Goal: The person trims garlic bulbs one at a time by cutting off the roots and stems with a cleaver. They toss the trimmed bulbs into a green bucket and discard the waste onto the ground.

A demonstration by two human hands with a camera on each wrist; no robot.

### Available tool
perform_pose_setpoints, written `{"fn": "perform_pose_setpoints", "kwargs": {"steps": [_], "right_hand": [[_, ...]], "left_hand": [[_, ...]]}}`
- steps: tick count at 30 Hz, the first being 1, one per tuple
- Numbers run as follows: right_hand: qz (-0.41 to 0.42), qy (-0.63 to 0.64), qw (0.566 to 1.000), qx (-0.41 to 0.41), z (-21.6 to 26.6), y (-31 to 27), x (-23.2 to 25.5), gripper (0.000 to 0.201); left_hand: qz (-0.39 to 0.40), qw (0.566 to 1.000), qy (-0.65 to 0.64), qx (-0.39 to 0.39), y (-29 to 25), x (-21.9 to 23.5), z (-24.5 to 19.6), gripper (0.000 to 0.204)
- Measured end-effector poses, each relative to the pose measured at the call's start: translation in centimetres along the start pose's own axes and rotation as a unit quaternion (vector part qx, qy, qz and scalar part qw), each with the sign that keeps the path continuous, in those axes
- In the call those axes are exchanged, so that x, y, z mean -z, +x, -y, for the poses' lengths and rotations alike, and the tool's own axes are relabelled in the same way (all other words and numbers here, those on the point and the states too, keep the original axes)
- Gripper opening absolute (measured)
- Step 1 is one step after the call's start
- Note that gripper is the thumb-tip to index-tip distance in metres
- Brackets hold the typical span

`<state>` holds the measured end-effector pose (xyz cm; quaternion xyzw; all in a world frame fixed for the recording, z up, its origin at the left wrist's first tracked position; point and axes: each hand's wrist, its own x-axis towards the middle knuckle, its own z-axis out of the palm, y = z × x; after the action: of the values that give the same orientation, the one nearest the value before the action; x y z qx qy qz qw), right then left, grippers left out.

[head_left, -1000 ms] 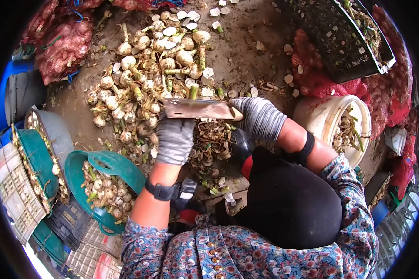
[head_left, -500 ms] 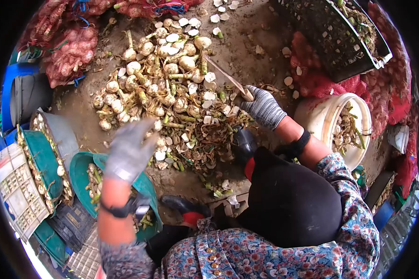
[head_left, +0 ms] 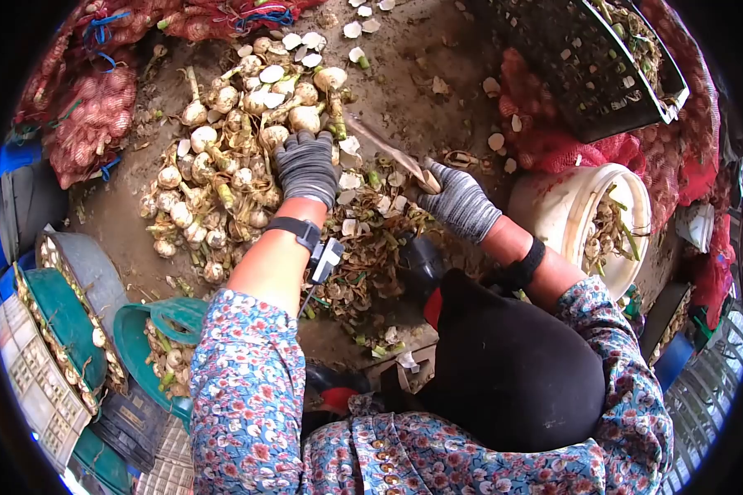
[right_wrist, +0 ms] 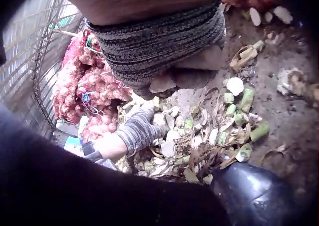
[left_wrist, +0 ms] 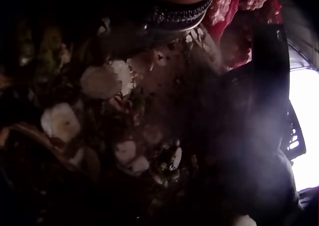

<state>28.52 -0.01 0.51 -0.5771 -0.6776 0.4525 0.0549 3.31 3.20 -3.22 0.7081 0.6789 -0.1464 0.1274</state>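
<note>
In the right hand [head_left: 461, 202], a knife [head_left: 388, 150] is held by its handle [head_left: 430, 183]; the left hand [head_left: 307, 169] is laid over garlic bulbs [head_left: 304, 119], grip can't be told. Bulbs are heaped on the floor [head_left: 425, 87], toward its far left edge, near mesh sacks [head_left: 91, 124]. Probably light, firm, papery-slippery, easily bruised; best gripped round the bulb, stalk [head_left: 337, 117] kept clear.

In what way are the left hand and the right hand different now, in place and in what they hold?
The right hand grips a knife, while the left hand shows no tool; whether it grips anything is unclear. The left hand is at the garlic heap, whereas the right hand is out to the right of it. Both wear grey striped gloves.
</note>
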Motion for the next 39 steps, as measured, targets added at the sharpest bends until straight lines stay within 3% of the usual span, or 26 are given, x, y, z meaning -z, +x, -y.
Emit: {"fn": "perform_pose_setpoints", "kwargs": {"steps": [1, 2, 3, 4, 5, 7, 9, 10, 11, 13, 19, 20, 22, 25, 27, 28, 29, 31, 32, 33, 35, 36, 37, 38, 39], "right_hand": [[0.013, -0.020, 1.000, 0.000, 1.0, -0.2, 0.5, 0.046], [0.026, -0.039, 0.999, 0.001, 2.0, -0.5, 0.9, 0.045], [0.038, -0.058, 0.998, 0.001, 2.9, -0.8, 1.3, 0.044], [0.055, -0.070, 0.996, 0.027, 3.8, -1.3, 1.7, 0.037], [0.061, -0.078, 0.993, 0.070, 4.0, -1.7, 1.6, 0.036], [0.066, -0.097, 0.980, 0.159, 4.6, -2.2, 1.7, 0.034], [0.098, -0.131, 0.967, 0.196, 6.2, -2.6, 2.1, 0.030], [0.092, -0.131, 0.965, 0.207, 6.5, -2.7, 1.8, 0.028], [0.084, -0.131, 0.964, 0.216, 6.8, -2.8, 1.6, 0.025], [0.096, -0.146, 0.959, 0.224, 7.7, -3.0, 1.7, 0.024], [0.110, -0.162, 0.958, 0.209, 7.7, -3.3, 1.2, 0.025], [0.113, -0.165, 0.960, 0.198, 7.4, -3.1, 1.0, 0.025], [0.121, -0.148, 0.963, 0.192, 6.1, -2.6, 0.4, 0.025], [0.105, -0.126, 0.965, 0.203, 4.5, -2.0, -0.9, 0.027], [0.120, -0.135, 0.965, 0.192, 4.3, -1.7, -1.0, 0.026], [0.089, -0.131, 0.984, 0.075, 2.2, -0.7, -1.6, 0.030], [0.109, -0.157, 0.980, -0.048, 1.1, 0.7, -0.2, 0.040], [0.103, -0.135, 0.982, -0.086, -2.7, 1.0, -0.2, 0.050], [0.072, -0.124, 0.989, -0.041, -1.0, 0.7, -0.1, 0.055], [0.059, -0.046, 0.997, -0.011, 1.7, -0.5, 0.6, 0.052], [0.041, -0.043, 0.993, 0.098, 3.2, -0.5, 0.4, 0.045], [0.040, -0.076, 0.988, 0.125, 4.9, -0.6, 1.0, 0.039], [0.044, -0.105, 0.982, 0.149, 6.7, -1.4, 1.8, 0.034], [0.084, -0.107, 0.975, 0.175, 7.4, -1.5, 2.0, 0.027], [0.087, -0.091, 0.965, 0.229, 8.0, -1.8, 2.0, 0.024]], "left_hand": [[-0.003, 1.000, -0.009, -0.013, -0.4, 0.1, 0.2, 0.059], [-0.005, 1.000, -0.002, -0.010, -1.2, 0.1, 0.3, 0.074], [0.035, 0.998, -0.054, 0.008, -1.1, -0.2, 0.5, 0.074], [0.064, 0.931, -0.356, 0.045, -1.9, -0.7, 0.7, 0.069], [0.087, 0.773, -0.623, 0.080, -3.5, -0.6, 0.8, 0.065], [0.069, 0.627, -0.775, -0.035, -5.8, -1.7, 2.0, 0.061], [-0.099, 0.699, -0.701, -0.104, -8.9, -0.8, 1.0, 0.061], [-0.109, 0.681, -0.719, -0.085, -10.8, 2.1, -0.2, 0.059], [-0.120, 0.767, -0.623, -0.095, -11.0, 1.5, 0.4, 0.060], [-0.109, 0.814, -0.560, -0.113, -12.1, 0.3, 1.1, 0.061], [-0.087, 0.783, -0.609, -0.097, -14.0, 3.8, -0.1, 0.063], [-0.119, 0.801, -0.580, -0.087, -14.2, 4.2, -0.3, 0.062], [-0.113, 0.871, -0.450, -0.165, -13.6, -2.6, 1.9, 0.062], [-0.191, 0.853, -0.467, -0.135, -13.9, -1.4, 0.1, 0.059], [-0.216, 0.760, -0.608, -0.083, -13.8, 4.6, -2.2, 0.061], [-0.185, 0.818, -0.543, 0.048, -15.7, 5.7, -1.9, 0.066], [-0.260, 0.794, -0.548, -0.039, -15.9, 4.9, -1.2, 0.072], [-0.288, 0.796, -0.525, -0.086, -15.8, 6.5, -0.8, 0.074], [-0.279, 0.839, -0.462, -0.066, -15.6, 7.3, -0.5, 0.073], [-0.194, 0.792, -0.578, -0.024, -15.4, 6.8, -0.3, 0.072], [-0.210, 0.776, -0.595, 0.001, -14.5, 5.1, -0.3, 0.069], [-0.180, 0.775, -0.605, 0.013, -14.5, 4.8, -0.2, 0.065], [-0.157, 0.762, -0.628, -0.020, -14.5, 4.3, 0.3, 0.066], [-0.211, 0.855, -0.470, -0.066, -14.7, 3.6, 0.6, 0.063], [-0.264, 0.913, -0.291, -0.110, -14.3, 2.5, 1.0, 0.061]]}}
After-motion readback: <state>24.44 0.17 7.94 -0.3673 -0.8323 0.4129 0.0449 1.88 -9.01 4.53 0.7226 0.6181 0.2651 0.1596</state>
